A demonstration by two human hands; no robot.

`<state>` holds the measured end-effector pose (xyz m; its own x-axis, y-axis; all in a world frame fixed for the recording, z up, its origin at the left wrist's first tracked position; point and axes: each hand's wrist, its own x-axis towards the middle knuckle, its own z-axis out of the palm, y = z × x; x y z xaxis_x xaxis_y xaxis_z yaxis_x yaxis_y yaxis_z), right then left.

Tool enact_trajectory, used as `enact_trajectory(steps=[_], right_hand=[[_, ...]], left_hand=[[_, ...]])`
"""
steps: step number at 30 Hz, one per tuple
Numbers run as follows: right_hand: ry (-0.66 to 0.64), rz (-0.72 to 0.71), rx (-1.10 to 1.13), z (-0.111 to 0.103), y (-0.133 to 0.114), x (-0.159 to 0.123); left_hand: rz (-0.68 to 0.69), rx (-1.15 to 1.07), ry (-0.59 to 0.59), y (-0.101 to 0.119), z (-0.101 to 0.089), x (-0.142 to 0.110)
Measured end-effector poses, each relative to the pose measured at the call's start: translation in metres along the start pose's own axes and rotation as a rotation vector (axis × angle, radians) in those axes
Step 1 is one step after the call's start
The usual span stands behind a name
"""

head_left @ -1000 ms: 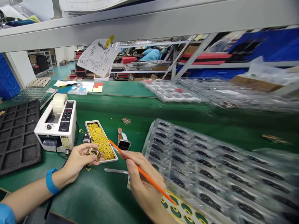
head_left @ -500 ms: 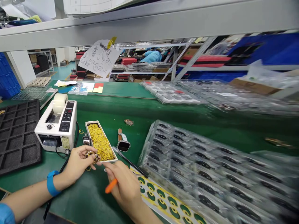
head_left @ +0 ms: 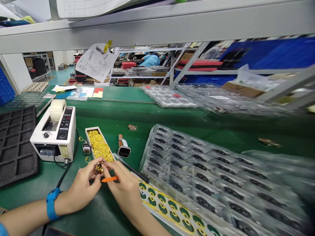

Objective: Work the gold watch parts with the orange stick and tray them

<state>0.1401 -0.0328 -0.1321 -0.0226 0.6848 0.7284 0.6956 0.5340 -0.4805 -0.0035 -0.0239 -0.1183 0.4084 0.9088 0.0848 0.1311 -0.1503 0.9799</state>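
Note:
Close in front of the box, my left hand (head_left: 85, 185) pinches a small round gold-coloured part (head_left: 98, 168), likely a watch piece, between thumb and fingers. My right hand (head_left: 126, 185) meets it from the right, fingertips at the part's edge. An orange pointed stick (head_left: 110, 179) is gripped in the right hand, its tip pointing left below the part. Just beyond both hands stands a narrow white box (head_left: 106, 142) full of thin yellow rings (head_left: 99, 142). One loose yellow ring (head_left: 87, 160) lies left of the box.
A white tape dispenser (head_left: 54, 131) and black foam tray (head_left: 18, 144) stand left. A silver hand counter (head_left: 86, 147) sits by the box; a smartwatch (head_left: 124, 151) lies right of it. Clear blister trays (head_left: 206, 167) and a yellow-green sticker sheet (head_left: 169, 208) fill the right. A shelf beam (head_left: 157, 28) crosses above.
My hands have come together around the gold part, which is now turned more face-on. The orange stick has swung from pointing down toward me to lying nearly level. The view has shifted slightly right.

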Motion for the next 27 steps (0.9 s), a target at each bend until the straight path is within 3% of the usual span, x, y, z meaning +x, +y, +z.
enact_trajectory(steps=[5,8,13,16,21,24,27], right_hand=[[-0.014,0.0,0.013,0.001,-0.001,0.003],[-0.04,0.007,0.15,-0.003,-0.002,0.006],[-0.196,0.293,0.367,-0.012,0.01,0.012],[-0.273,0.401,0.174,-0.011,0.027,0.012],[-0.291,0.393,-0.012,-0.016,0.037,0.009],[-0.224,0.351,-0.118,-0.038,0.044,0.015],[-0.096,0.309,-0.277,-0.078,0.064,0.029]], left_hand=[[0.047,0.072,-0.02,0.004,0.001,-0.002],[0.005,0.036,-0.004,0.001,-0.001,0.003],[-0.118,-0.209,0.204,-0.003,-0.012,0.022],[-0.128,-0.331,0.288,-0.001,-0.02,0.03],[-0.168,-0.389,0.256,0.007,-0.023,0.03],[-0.19,-0.379,0.245,0.012,-0.024,0.028],[-0.187,-0.373,0.232,0.015,-0.026,0.027]])
